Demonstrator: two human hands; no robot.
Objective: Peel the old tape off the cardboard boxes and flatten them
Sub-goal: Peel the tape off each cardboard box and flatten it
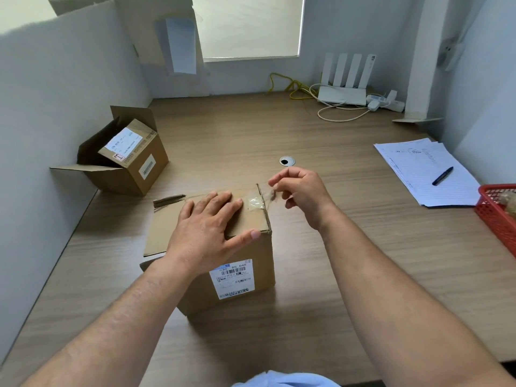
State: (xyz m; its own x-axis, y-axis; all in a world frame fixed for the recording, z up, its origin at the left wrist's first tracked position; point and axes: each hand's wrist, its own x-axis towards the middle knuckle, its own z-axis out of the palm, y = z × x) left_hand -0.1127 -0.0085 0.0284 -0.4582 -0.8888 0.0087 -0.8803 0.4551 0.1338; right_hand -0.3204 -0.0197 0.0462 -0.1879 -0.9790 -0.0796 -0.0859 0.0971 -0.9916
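Forearms reach forward | left hand flat, spread on box | right hand pinches clear tape

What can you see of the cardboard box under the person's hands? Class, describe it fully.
The box is brown cardboard, upright on the wooden table, top flaps down. A white barcode label sits on its near side. The left hand presses flat on top; the right hand pinches clear tape, partly lifted at the top's right edge.
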